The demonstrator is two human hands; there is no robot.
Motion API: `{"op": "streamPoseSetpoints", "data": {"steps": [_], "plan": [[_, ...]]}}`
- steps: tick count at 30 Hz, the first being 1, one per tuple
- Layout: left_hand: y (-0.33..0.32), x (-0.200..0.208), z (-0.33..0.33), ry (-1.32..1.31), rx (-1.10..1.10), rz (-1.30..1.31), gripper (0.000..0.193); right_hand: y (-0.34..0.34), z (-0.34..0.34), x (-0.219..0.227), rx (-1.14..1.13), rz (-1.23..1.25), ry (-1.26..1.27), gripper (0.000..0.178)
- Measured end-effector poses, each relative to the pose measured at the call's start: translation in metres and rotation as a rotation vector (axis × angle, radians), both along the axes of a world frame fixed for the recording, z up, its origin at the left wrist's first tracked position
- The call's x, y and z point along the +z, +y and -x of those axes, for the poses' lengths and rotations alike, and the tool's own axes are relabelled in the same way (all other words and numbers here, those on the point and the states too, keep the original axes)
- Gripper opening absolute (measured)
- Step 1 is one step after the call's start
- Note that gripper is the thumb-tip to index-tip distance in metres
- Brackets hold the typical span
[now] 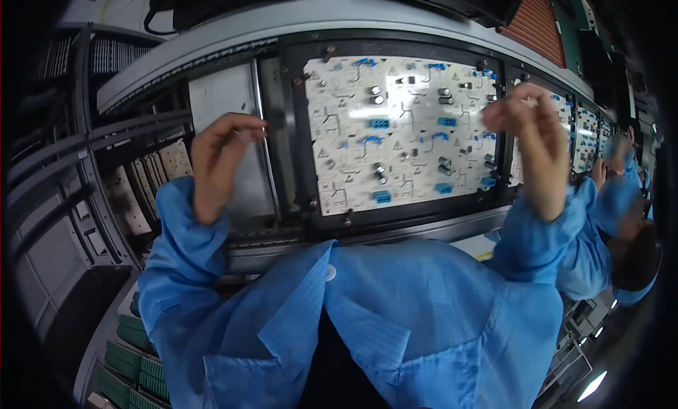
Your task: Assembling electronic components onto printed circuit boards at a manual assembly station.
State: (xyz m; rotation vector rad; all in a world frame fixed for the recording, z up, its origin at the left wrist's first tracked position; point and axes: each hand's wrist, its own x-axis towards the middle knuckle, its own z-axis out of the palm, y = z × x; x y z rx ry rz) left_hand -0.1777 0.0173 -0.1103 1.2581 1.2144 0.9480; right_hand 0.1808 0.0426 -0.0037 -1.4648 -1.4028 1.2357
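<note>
A pale circuit board panel (346, 149) lies in a black carrier frame (300, 162) in front of me, dotted with blue parts, dark cylindrical capacitors and looped blue wires. My left hand (215, 165) hovers left of the frame, over the conveyor's open stretch. Its thumb and fingers are pinched together; whatever they may hold is too small to make out. Above the panel's right edge is my right hand (538, 144), bent at the fingers and smeared by motion. Whether it grips anything is not visible.
A metal rod (265, 147) crosses the conveyor beside my left hand. More boards in frames (586, 137) continue to the right, where a co-worker in blue (586, 253) works. Pale boards stand in a rack (141, 186) at left; green trays (134, 356) sit below.
</note>
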Motion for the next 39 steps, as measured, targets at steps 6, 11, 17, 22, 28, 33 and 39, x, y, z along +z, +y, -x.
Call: {"op": "streamPoseSetpoints", "data": {"steps": [6, 11, 17, 22, 28, 33, 39], "plan": [[-0.014, -0.010, 0.010, 0.045, -0.146, -0.083, 0.015, -0.030, 0.109, -0.035, -0.139, 0.194, 0.156, 0.019], [-0.025, 0.000, 0.007, 0.076, -0.248, -0.200, 0.015, -0.004, 0.146, -0.045, -0.211, 0.262, -0.027, 0.021], [-0.033, -0.003, 0.004, -0.006, -0.218, -0.339, 0.010, 0.012, 0.148, -0.059, -0.159, 0.271, -0.200, 0.020], [-0.039, -0.010, 0.003, 0.010, -0.173, -0.406, 0.007, 0.015, 0.150, -0.063, -0.115, 0.312, -0.253, 0.021], [-0.044, -0.013, 0.002, 0.016, -0.090, -0.448, 0.005, 0.016, 0.155, -0.065, -0.161, 0.296, -0.258, 0.020], [-0.041, -0.016, -0.001, 0.006, -0.095, -0.441, 0.004, 0.017, 0.150, -0.065, -0.198, 0.332, -0.277, 0.022], [-0.043, -0.017, 0.002, 0.024, -0.095, -0.446, 0.004, 0.015, 0.157, -0.065, -0.234, 0.332, -0.291, 0.022]]}}
